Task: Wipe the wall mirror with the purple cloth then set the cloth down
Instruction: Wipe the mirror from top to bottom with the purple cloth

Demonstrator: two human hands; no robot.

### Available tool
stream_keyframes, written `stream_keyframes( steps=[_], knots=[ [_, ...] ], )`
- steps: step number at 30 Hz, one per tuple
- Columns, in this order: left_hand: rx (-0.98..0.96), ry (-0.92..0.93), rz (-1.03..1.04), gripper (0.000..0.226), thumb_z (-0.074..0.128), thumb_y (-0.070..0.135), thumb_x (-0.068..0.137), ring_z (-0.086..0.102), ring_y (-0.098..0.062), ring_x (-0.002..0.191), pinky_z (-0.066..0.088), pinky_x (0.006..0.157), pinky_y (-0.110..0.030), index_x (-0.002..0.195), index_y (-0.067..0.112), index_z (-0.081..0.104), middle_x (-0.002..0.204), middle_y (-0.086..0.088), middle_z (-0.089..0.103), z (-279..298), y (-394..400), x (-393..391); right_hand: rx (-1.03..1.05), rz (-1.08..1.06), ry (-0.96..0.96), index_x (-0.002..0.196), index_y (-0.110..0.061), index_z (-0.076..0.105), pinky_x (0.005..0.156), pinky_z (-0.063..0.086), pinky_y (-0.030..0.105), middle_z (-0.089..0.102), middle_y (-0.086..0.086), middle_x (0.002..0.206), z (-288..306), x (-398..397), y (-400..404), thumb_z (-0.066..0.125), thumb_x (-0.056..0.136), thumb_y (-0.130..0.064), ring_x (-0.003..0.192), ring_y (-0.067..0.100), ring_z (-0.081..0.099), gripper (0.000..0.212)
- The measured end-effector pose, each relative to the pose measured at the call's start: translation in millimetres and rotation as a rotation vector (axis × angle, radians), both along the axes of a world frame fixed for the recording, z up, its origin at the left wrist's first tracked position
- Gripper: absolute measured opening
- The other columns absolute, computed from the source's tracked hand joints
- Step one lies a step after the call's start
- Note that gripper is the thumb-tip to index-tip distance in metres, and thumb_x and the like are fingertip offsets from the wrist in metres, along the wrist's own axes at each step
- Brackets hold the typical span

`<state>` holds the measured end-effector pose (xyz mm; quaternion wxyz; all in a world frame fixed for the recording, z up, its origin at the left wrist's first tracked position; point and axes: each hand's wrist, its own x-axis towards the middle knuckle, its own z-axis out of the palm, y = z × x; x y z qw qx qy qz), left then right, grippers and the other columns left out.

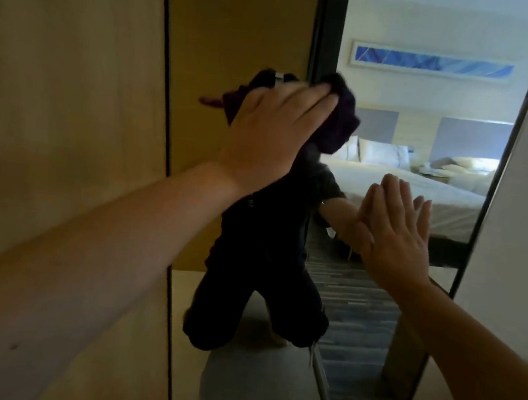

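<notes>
Purple cloth (343, 117) pressed on wall mirror (426, 135) under left hand (269, 132), right hand (395, 236) flat, empty (no writing legible)

Head camera faces the wall mirror (393, 132) closely, angled slightly down.

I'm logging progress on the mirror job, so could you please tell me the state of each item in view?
purple cloth: bunched, pressed on the glass under the left hand.
left hand: flat over the cloth, mid-wipe.
right hand: open, empty, palm against the glass.
wall mirror: upright, reflecting a bedroom.
</notes>
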<state>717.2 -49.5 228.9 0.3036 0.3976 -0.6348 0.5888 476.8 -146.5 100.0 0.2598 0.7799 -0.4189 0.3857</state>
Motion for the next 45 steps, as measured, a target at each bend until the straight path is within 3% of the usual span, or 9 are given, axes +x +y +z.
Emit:
stream_keyframes(
  steps=[5,10,14,19,28,33,35,39,45],
  knots=[
    [0.088,0.004,0.112,0.052,0.045,0.022,0.098,0.037,-0.031,0.142,0.029,0.112,-0.047,0.149,0.011,0.04,0.155,-0.01,0.04,12.8,-35.5,-31.3,-0.077,0.042,-0.035,0.158,-0.013,0.008,0.12,0.002,0.059,-0.003,0.008,0.165,-6.3,0.8,-13.2,0.032,0.102,-0.038,0.152,0.026,-0.007,0.065],
    [0.207,-0.12,0.078,0.05,0.031,0.022,0.104,0.03,-0.033,0.146,0.029,0.115,-0.05,0.153,0.01,0.034,0.158,-0.012,0.033,-123.3,-37.0,-35.0,-0.184,0.117,-0.064,0.156,-0.012,0.016,0.12,0.007,0.061,0.009,0.012,0.164,-12.6,-1.2,-23.7,0.047,0.1,-0.031,0.153,0.029,0.003,0.067],
    [0.296,-0.185,0.091,0.051,0.021,0.017,0.103,0.033,-0.03,0.145,0.028,0.114,-0.046,0.152,0.012,0.036,0.156,-0.009,0.037,-230.9,-28.1,-24.1,-0.178,0.103,-0.073,0.155,-0.01,0.017,0.12,0.004,0.058,0.006,0.011,0.164,-12.1,-0.7,-21.5,0.029,0.102,-0.031,0.153,0.027,0.0,0.058],
    [0.386,-0.203,0.091,0.046,0.029,0.022,0.105,0.035,-0.024,0.143,0.029,0.113,-0.042,0.149,0.019,0.042,0.153,0.0,0.043,-286.7,-19.8,-15.5,-0.182,0.057,-0.054,0.156,-0.013,0.011,0.12,0.008,0.06,0.005,0.01,0.164,-12.4,0.8,-27.4,0.029,0.102,-0.032,0.153,0.028,0.0,0.06],
    [0.486,-0.152,-0.068,0.034,0.045,0.023,0.106,0.052,-0.017,0.128,0.042,0.099,-0.035,0.139,0.025,0.055,0.142,0.006,0.055,-270.0,-10.7,-16.8,-0.104,0.176,-0.024,0.156,-0.014,0.015,0.121,0.007,0.056,0.007,0.008,0.165,-1.6,-13.7,-8.1,0.031,0.104,-0.029,0.153,0.025,0.002,0.056],
    [0.533,-0.152,-0.053,0.045,0.022,0.025,0.11,0.05,-0.019,0.126,0.033,0.105,-0.036,0.135,0.018,0.058,0.139,0.0,0.055,-262.6,-6.6,-19.8,-0.007,0.12,-0.176,0.157,-0.015,0.01,0.123,0.003,0.05,0.001,0.008,0.165,2.5,-60.2,-18.5,0.022,0.104,-0.039,0.153,0.022,-0.004,0.06],
    [0.476,-0.065,-0.07,0.034,0.044,0.016,0.104,0.057,-0.023,0.118,0.041,0.093,-0.038,0.134,0.017,0.059,0.136,0.0,0.058,-254.4,-6.3,-30.8,-0.011,0.017,-0.084,0.158,-0.014,0.01,0.122,0.004,0.054,0.0,0.011,0.165,1.3,-77.0,-31.7,0.024,0.104,-0.039,0.152,0.026,-0.008,0.061],
    [0.225,0.184,-0.163,0.04,0.059,0.006,0.095,0.059,-0.027,0.115,0.048,0.088,-0.043,0.134,0.014,0.056,0.132,-0.005,0.062,-175.8,-7.2,-75.8,-0.078,0.019,-0.001,0.157,-0.011,0.012,0.122,0.002,0.054,0.003,0.014,0.164,-3.7,-84.8,-51.7,0.024,0.105,-0.037,0.152,0.028,-0.007,0.059],
    [0.071,0.166,-0.042,0.048,0.057,0.012,0.094,0.042,-0.031,0.136,0.036,0.107,-0.049,0.142,0.008,0.049,0.146,-0.012,0.05,-28.8,-49.8,-112.6,-0.253,0.126,-0.01,0.155,-0.011,0.015,0.122,0.004,0.053,0.01,0.012,0.162,-12.1,-90.1,-70.4,0.028,0.105,-0.035,0.152,0.029,0.002,0.057]
  ],
)
